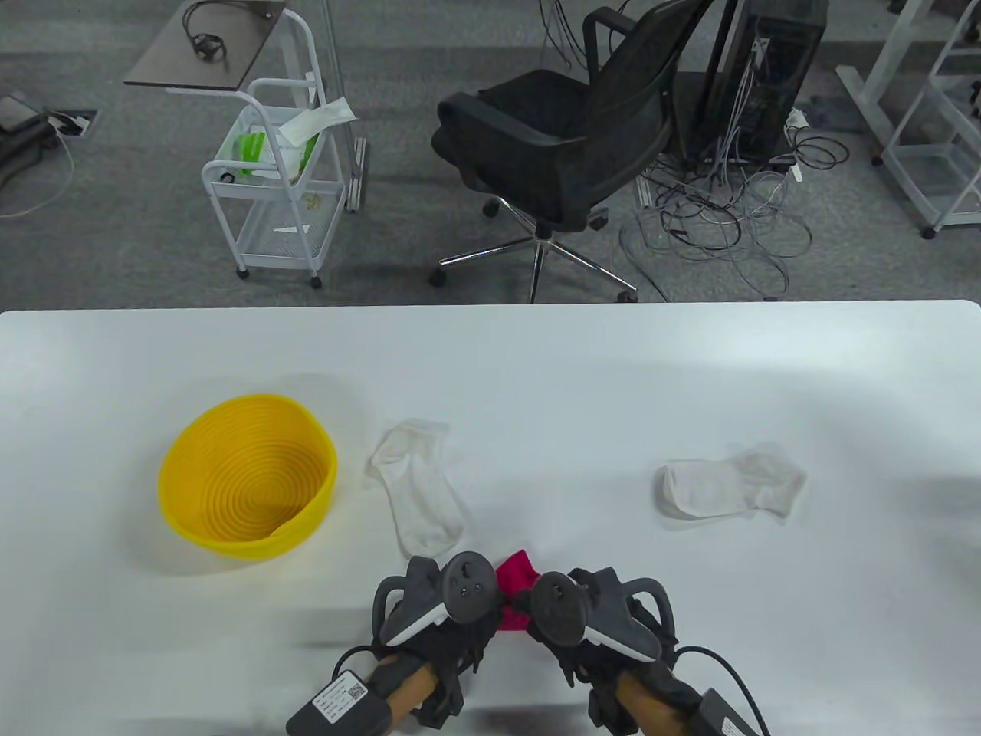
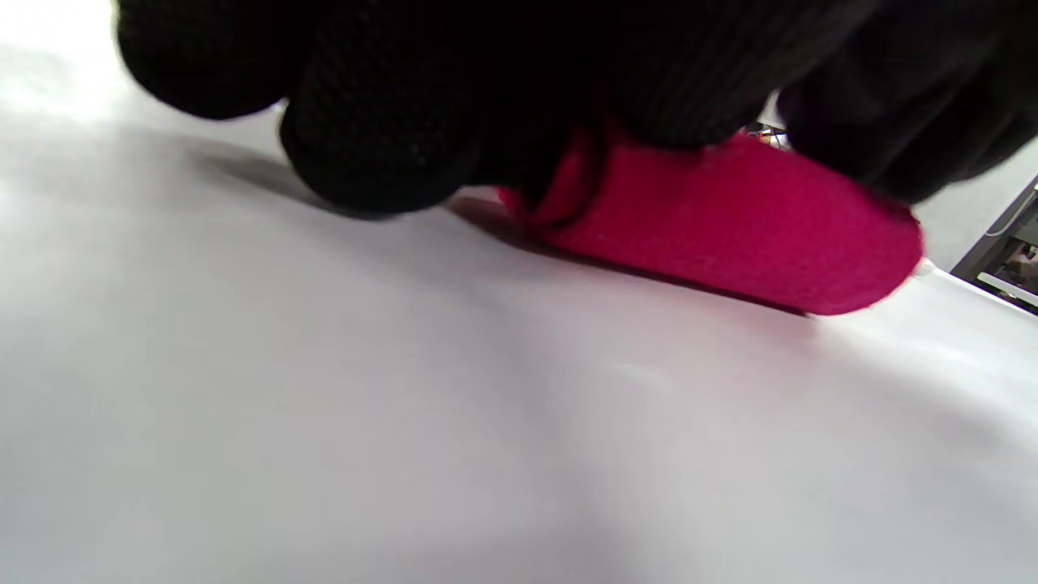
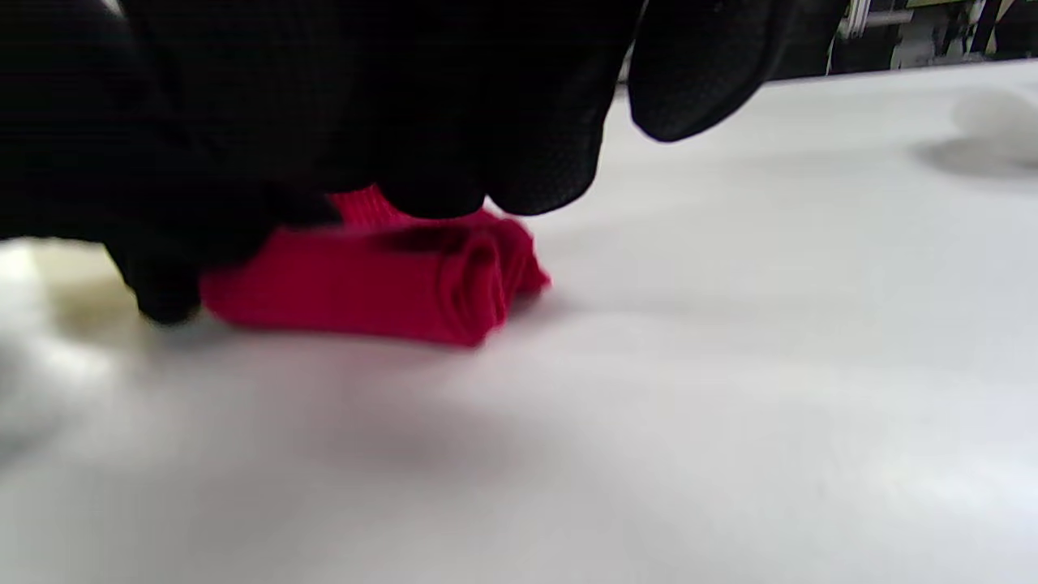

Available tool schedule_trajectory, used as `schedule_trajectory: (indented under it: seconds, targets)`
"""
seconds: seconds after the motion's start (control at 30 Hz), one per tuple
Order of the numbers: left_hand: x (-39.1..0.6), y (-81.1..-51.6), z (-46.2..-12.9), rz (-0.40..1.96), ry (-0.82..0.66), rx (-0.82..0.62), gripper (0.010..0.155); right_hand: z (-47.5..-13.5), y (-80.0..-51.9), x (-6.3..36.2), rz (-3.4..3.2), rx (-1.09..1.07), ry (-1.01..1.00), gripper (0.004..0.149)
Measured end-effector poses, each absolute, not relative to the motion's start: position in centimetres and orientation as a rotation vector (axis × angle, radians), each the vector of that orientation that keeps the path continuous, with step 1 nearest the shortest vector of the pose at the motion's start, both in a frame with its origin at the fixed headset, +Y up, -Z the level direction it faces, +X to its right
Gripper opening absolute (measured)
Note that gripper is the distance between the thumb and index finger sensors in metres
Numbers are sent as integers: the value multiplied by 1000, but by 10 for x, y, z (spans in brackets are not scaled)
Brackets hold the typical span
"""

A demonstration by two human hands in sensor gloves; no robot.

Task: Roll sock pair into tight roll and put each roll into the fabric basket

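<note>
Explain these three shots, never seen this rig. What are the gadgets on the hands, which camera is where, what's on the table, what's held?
There is no robot here. A person wears black sensor gloves, and the controller-like gadgets are trackers strapped to the back of each hand.

The wide shot looks down at the white table; the left hand and right hand come in from the bottom edge. The two close-ups come from cameras on each wrist.

On the table sit a yellow basket, with nothing visible in it, and two white socks, one beside it and one further right.

Both hands grip the red sock pair, partly rolled, against the table.
</note>
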State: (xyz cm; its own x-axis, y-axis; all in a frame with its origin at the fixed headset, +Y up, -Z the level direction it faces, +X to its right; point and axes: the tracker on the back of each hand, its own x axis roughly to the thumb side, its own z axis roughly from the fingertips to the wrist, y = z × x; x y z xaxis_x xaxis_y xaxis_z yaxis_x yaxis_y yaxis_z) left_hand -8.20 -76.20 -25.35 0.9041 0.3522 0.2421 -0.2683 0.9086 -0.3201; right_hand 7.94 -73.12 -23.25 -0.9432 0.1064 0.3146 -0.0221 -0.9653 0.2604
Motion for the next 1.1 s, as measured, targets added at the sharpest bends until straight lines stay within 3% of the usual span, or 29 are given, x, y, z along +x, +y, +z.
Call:
schedule_trajectory:
  seconds: [0.17, 0.37, 0.6, 0.7, 0.83, 1.1]
  targets:
    - [-84, -759, -254, 352, -296, -283, 47, -236, -743, 77, 3047, 455, 453, 50]
    - [-84, -742, -250, 347, -309, -170, 50, -238, -751, 77, 3063, 401, 460, 55]
    - [-84, -754, -251, 273, -286, -277, 55, -242, -754, 75, 3069, 333, 365, 50]
    - [-81, -756, -251, 247, -306, -234, 56, -244, -754, 78, 3034, 309, 350, 48]
    - [-78, -756, -251, 245, -328, -213, 49, -246, -751, 83, 2995, 300, 355, 45]
    - [-85, -758, -255, 333, -311, -262, 45, -234, -718, 87, 2938, 437, 143, 41]
